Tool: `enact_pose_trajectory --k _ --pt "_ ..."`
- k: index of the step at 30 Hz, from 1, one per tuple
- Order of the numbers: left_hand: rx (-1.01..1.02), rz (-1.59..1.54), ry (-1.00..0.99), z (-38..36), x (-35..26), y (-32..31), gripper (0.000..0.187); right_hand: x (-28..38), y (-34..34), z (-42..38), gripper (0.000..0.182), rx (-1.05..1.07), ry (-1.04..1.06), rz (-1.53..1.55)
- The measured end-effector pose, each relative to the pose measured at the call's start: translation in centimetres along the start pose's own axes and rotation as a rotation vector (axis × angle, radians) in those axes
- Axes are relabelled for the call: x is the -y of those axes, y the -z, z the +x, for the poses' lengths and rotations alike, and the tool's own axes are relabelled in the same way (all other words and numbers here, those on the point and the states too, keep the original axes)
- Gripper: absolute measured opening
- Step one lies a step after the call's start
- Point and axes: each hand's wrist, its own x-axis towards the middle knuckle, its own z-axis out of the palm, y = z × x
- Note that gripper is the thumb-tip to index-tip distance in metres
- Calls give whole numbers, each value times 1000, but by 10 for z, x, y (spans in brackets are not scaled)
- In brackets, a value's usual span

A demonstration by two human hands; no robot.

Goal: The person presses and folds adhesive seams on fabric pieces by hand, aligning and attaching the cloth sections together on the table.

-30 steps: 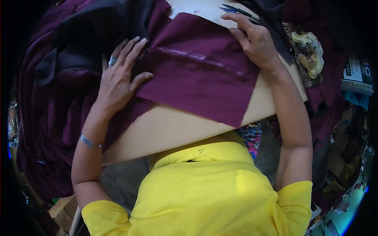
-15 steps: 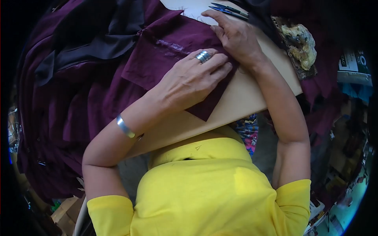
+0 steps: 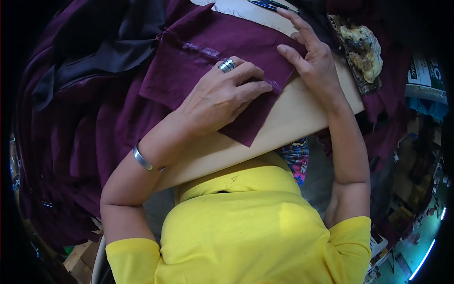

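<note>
A maroon cloth piece [image 3: 227,35] lies over a tan board, with a shiny whitish streak along its seam. My left hand [image 3: 220,94], with a wide silver ring, rests on this cloth. Its fingers are curled together at the cloth near a second pale shiny patch; the fingertips are partly hidden. My right hand [image 3: 317,64] is raised beside the right edge of the cloth, thumb and fingers apart, holding nothing. Beyond its fingertips lie small dark thread snips [image 3: 267,4], partly cut off by the frame.
The tan board [image 3: 288,111] reaches to my waist. A yellowish, crusted lump [image 3: 363,52] sits on a scrap of cardboard at the right edge. Maroon fabric [image 3: 61,142] hangs in folds on the left, with black fabric [image 3: 111,54] over it. A white labelled container [image 3: 425,78] stands far right.
My right hand has lifted off the cloth and moved right, its fingers spreading. My left hand has shifted slightly left, and a pale shiny patch now shows at its fingertips.
</note>
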Motion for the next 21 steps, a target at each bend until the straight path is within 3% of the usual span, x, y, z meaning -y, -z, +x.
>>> enact_pose_trajectory --k 7,13,15,17,21 --pt "78 -9 -21 -6 0 3 36 4 6 -1 53 101 -136 55" --pt "182 91 -107 -10 -2 11 46 -2 1 2 50 8 64 -44" --pt "196 97 -123 -11 -2 13 48 4 5 0 48 86 -126 24" --pt "221 97 -130 -11 -2 13 48 4 6 0 46 108 -161 29" --pt "219 122 -150 -14 -2 10 44 -1 3 1 45 64 10 -49"
